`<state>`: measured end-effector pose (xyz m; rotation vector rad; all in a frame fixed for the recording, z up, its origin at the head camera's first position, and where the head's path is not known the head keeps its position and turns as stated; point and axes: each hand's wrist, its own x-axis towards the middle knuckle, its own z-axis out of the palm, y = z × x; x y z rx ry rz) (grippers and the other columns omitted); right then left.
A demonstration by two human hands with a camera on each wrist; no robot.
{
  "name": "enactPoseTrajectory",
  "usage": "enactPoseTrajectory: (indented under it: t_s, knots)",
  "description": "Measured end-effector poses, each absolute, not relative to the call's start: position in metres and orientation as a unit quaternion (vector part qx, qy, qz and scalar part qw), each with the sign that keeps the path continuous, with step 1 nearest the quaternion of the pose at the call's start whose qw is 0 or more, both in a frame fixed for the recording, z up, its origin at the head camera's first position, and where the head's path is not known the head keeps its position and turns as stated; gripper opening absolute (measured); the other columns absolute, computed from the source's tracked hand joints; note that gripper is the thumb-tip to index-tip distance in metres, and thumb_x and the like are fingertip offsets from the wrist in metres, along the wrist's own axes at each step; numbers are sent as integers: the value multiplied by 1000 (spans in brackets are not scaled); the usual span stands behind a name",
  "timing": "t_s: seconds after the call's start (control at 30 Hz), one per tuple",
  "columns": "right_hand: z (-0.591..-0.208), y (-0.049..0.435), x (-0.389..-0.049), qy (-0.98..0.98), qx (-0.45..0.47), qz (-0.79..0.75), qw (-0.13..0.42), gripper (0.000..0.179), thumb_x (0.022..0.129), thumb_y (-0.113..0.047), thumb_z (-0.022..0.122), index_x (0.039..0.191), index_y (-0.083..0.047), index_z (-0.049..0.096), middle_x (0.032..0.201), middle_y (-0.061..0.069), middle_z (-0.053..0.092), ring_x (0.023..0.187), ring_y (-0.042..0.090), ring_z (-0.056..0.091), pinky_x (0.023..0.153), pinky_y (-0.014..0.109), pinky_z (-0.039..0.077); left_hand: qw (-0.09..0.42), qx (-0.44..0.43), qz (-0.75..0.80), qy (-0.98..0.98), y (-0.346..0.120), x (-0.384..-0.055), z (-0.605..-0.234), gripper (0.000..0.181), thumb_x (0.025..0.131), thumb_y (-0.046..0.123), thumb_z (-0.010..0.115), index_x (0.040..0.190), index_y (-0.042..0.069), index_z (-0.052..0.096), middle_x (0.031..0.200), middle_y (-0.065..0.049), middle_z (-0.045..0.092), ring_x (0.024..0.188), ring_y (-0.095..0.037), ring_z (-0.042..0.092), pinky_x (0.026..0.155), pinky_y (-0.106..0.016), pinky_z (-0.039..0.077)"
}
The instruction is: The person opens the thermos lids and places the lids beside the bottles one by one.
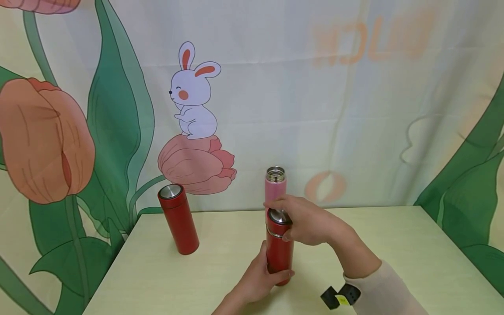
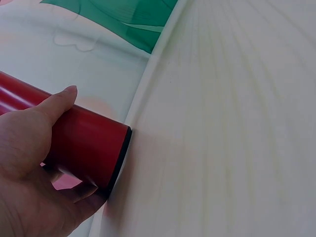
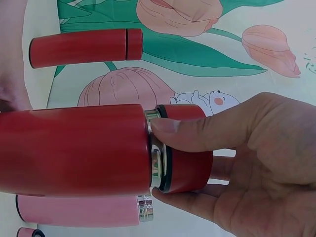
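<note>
A red thermos bottle stands on the table in front of me. My left hand grips it low on its body, the thumb across one side in the left wrist view, close to its black base rim. From above, my right hand holds the bottle's red lid with its steel top, thumb and fingers on opposite sides. Between lid and body the shiny steel neck shows as a narrow band. Right behind stands a pink bottle with no lid, its steel mouth bare.
To the left stands another red thermos bottle, its lid on. A small pink piece with a dark ring shows in the right wrist view's corner. The pale table meets a printed curtain at its far edge.
</note>
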<state>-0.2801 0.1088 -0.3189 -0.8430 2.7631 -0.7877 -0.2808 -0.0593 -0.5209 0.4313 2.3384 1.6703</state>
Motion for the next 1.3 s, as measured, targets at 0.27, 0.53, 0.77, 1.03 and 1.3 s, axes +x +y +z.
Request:
enactPoseTrajectory:
  t_s: [0.27, 0.53, 0.77, 1.03, 1.3]
  knots:
    - [-317, 110, -278, 915, -279, -282, 69, 72, 84, 7, 74, 150, -12, 53, 143, 9, 55, 129, 29, 57, 100, 46, 58, 127, 139, 576, 796, -60, -281, -523, 82, 88, 41, 82, 151, 29, 31, 142, 2, 57, 131, -23, 56, 114, -56, 46]
    - [-317, 112, -278, 911, -268, -309, 57, 73, 83, 5, 78, 150, -12, 53, 141, 9, 55, 128, 29, 58, 101, 46, 57, 132, 135, 572, 798, -62, -283, -524, 82, 89, 42, 82, 151, 30, 30, 141, 2, 57, 131, -23, 56, 114, -56, 46]
    - [-323, 121, -279, 903, -266, -337, 33, 72, 84, -2, 81, 149, -17, 53, 133, 6, 58, 123, 26, 60, 97, 41, 59, 124, 142, 573, 798, -61, -282, -524, 83, 88, 41, 82, 152, 32, 30, 141, 2, 58, 130, -23, 57, 113, -56, 47]
    - [-339, 142, -279, 873, -271, -405, 11, 78, 85, -13, 85, 153, -15, 46, 136, 3, 60, 121, 23, 64, 102, 45, 56, 128, 142, 576, 795, -60, -281, -522, 82, 89, 39, 82, 152, 31, 30, 141, 3, 58, 130, -23, 57, 113, -55, 48]
    - [-359, 158, -281, 842, -272, -466, -12, 75, 83, -19, 88, 148, -23, 50, 121, -2, 65, 107, 21, 64, 103, 44, 54, 131, 133, 575, 797, -60, -282, -522, 83, 88, 41, 82, 152, 34, 29, 141, 5, 58, 132, -23, 56, 114, -56, 46]
